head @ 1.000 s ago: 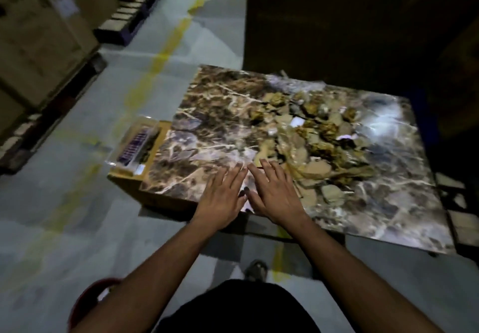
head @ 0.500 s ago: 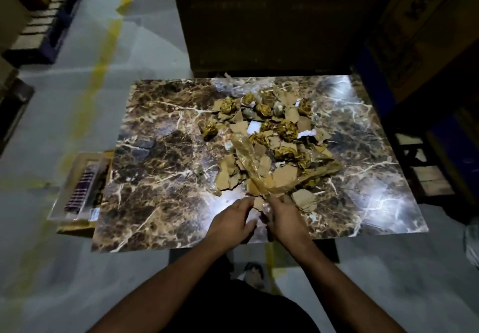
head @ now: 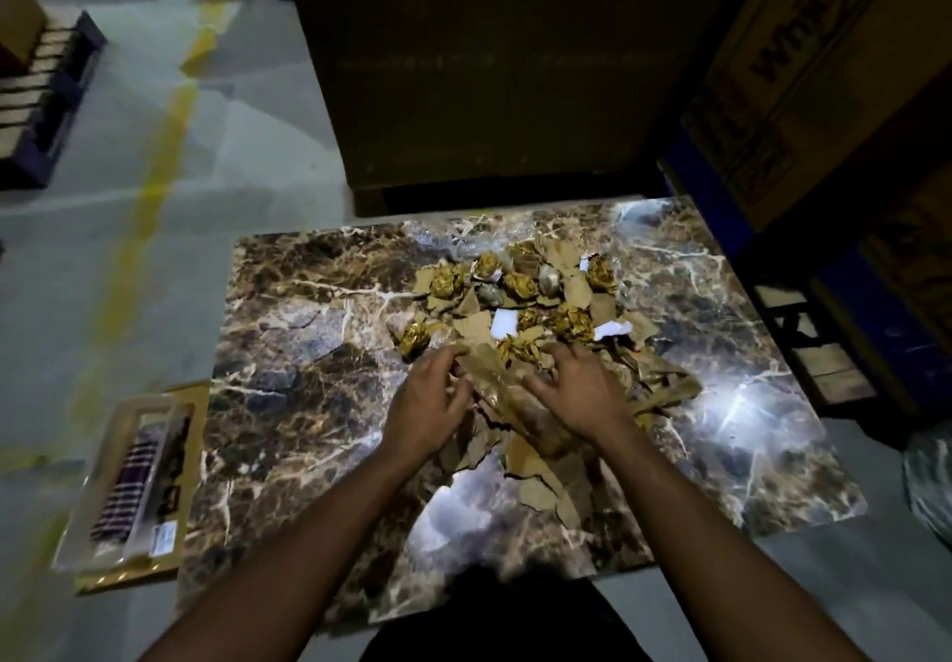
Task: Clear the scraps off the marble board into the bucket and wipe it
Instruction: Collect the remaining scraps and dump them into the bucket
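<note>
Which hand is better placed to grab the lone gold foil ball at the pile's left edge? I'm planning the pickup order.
Left. The left hand lies just below and right of that gold foil ball, with nothing between. The right hand would have to cross over it.

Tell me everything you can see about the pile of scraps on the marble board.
The pile of scraps lies on the marble board, towards its far middle: torn brown paper pieces, crumpled gold foil balls, a few silvery ones and white slips. The left hand and right hand rest on its near part with fingers curled, gathering brown paper.
</note>
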`<action>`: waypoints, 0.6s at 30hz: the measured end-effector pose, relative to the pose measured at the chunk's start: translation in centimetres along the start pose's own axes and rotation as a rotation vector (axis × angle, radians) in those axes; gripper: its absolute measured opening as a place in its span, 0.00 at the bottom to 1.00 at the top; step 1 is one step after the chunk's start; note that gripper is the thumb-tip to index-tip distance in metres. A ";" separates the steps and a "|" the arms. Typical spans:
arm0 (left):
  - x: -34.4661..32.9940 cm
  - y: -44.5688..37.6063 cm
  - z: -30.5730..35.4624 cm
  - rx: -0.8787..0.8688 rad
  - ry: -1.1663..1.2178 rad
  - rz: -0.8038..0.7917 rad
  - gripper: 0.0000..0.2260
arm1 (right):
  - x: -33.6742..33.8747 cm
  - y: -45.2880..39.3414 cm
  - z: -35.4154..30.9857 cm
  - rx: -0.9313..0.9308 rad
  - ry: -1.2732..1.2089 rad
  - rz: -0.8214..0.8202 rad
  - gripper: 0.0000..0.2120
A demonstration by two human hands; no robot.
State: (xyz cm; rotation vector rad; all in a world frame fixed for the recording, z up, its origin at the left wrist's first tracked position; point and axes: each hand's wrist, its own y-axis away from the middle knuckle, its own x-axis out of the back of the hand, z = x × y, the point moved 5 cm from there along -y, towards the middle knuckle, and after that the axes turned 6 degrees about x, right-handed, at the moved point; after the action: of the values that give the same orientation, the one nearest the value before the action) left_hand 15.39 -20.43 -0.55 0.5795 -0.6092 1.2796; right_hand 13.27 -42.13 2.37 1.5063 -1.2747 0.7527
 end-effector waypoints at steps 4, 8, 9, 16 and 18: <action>2.4 -6.2 0.7 -0.030 -0.061 0.107 0.17 | 3.7 -4.7 3.0 0.049 -0.087 0.133 0.29; 4.0 -14.5 1.9 -0.035 -0.322 0.098 0.26 | 6.5 -12.2 3.5 0.150 -0.055 0.122 0.30; 4.2 -16.6 2.2 -0.034 -0.376 0.096 0.28 | 6.8 -14.0 3.1 0.172 -0.015 0.092 0.33; 2.4 -25.8 0.4 0.055 -0.695 -0.108 0.41 | 5.6 -22.3 2.1 0.196 0.161 -0.131 0.49; 1.2 -26.6 -0.8 0.076 -0.779 -0.232 0.40 | 4.7 -23.2 2.9 0.165 0.202 -0.199 0.52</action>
State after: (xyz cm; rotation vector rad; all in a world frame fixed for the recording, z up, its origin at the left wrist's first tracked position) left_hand 41.74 -24.14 -1.82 1.1937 -1.0954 0.8326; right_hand 36.35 -47.36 -0.95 1.6162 -0.9156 0.8709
